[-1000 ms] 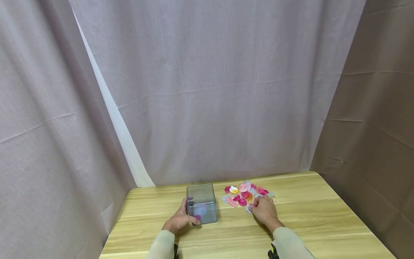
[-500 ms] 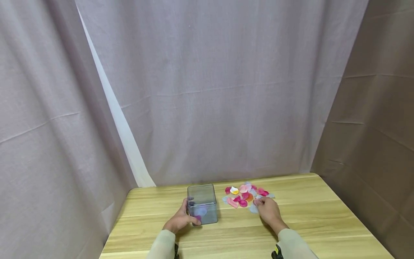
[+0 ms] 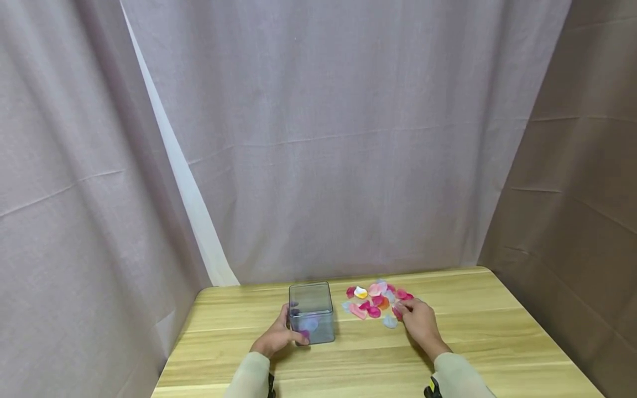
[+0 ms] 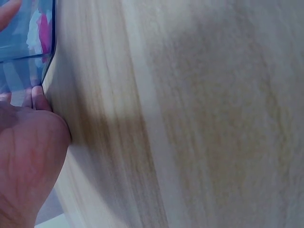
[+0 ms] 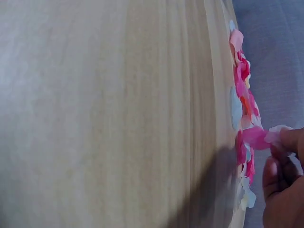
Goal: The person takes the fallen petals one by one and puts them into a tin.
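Note:
My left hand (image 3: pixel 277 336) grips a see-through grey plastic box (image 3: pixel 320 327) at its left side, thumb across the near face and fingers behind. Purple and pale petals (image 3: pixel 309 326) show through the box wall. To the right lies a loose spread of artificial flower petals (image 3: pixel 374 312) in pink, magenta, white, orange and pale blue. At its right end my right hand (image 3: pixel 422 325) pinches petals between thumb and forefinger. In the right wrist view these are a whitish petal (image 5: pixel 275 135) at the fingertips and a bright pink petal (image 5: pixel 255 138) beside it.
Both hands work over a light wood-grain table (image 3: pixel 358 365). Grey-mauve curtains (image 3: pixel 318 166) hang behind it and on the left, a browner one (image 3: pixel 572 221) on the right. A pale strip (image 3: pixel 184 188) shows between two curtains.
My right hand has shifted a little to the right along the petals, uncovering a pale blue petal at the near edge. The left hand and the box stay in place.

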Tool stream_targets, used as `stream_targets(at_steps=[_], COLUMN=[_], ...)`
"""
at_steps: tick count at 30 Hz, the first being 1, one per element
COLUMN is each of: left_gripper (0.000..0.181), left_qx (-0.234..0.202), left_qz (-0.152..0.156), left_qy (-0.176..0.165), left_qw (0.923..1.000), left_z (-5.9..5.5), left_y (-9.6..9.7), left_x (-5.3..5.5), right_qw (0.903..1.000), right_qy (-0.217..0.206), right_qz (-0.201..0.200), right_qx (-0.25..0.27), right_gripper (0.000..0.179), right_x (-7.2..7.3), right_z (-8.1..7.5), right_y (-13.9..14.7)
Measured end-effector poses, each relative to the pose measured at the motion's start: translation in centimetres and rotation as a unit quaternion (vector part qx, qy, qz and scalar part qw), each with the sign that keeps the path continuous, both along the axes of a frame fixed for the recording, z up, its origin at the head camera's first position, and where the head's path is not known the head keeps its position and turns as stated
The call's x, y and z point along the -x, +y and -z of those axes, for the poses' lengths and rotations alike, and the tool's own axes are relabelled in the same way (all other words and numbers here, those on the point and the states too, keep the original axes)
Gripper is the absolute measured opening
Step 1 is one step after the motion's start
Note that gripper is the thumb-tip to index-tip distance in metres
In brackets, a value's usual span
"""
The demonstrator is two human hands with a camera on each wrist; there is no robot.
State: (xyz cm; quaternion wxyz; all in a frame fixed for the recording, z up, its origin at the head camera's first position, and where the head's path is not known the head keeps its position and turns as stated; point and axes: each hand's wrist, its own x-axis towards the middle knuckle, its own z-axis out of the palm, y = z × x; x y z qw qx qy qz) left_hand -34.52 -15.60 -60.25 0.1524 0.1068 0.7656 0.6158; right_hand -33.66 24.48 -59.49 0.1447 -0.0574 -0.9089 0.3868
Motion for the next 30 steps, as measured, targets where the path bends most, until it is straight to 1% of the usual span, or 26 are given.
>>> stream_targets(at_steps=[4, 7, 10, 16, 22, 26, 30], left_gripper=[0.111, 0.112, 0.113, 0.113, 0.112, 0.112, 0.111], left_qx=[0.000, -0.001, 0.000, 0.001, -0.005, -0.002, -0.001], left_qz=[-0.001, 0.000, 0.002, 0.000, 0.003, 0.006, 0.004], left_qy=[-0.003, -0.006, -0.005, -0.004, -0.005, -0.004, -0.008], left_qw=[1.0000, 1.0000, 1.0000, 1.0000, 1.0000, 1.0000, 1.0000], left_z=[0.0, 0.1, 0.1, 0.3, 0.2, 0.2, 0.2], left_y=[-0.1, -0.2, -0.2, -0.2, -0.2, -0.2, -0.2], left_x=[0.0, -0.1, -0.2, 0.0, 0.2, 0.2, 0.2], right_qw=[0.9996, 0.9993, 0.9992, 0.9987, 0.9976, 0.9970, 0.9968], right_qy=[0.008, 0.011, 0.015, 0.029, 0.048, 0.039, 0.025], right_qz=[0.021, 0.028, 0.029, 0.029, 0.036, 0.040, 0.033], right_qx=[0.016, 0.025, 0.024, 0.029, 0.035, 0.054, 0.068], right_gripper=[0.020, 0.017, 0.018, 0.025, 0.019, 0.008, 0.005], right_x=[0.0, 0.0, -0.1, 0.1, 0.4, 0.6, 1.0], right_z=[0.1, -0.1, -0.4, -1.0, -1.4, -1.7, -2.0], right_y=[-0.1, 0.0, 0.0, -0.2, -0.4, -0.6, -0.8])
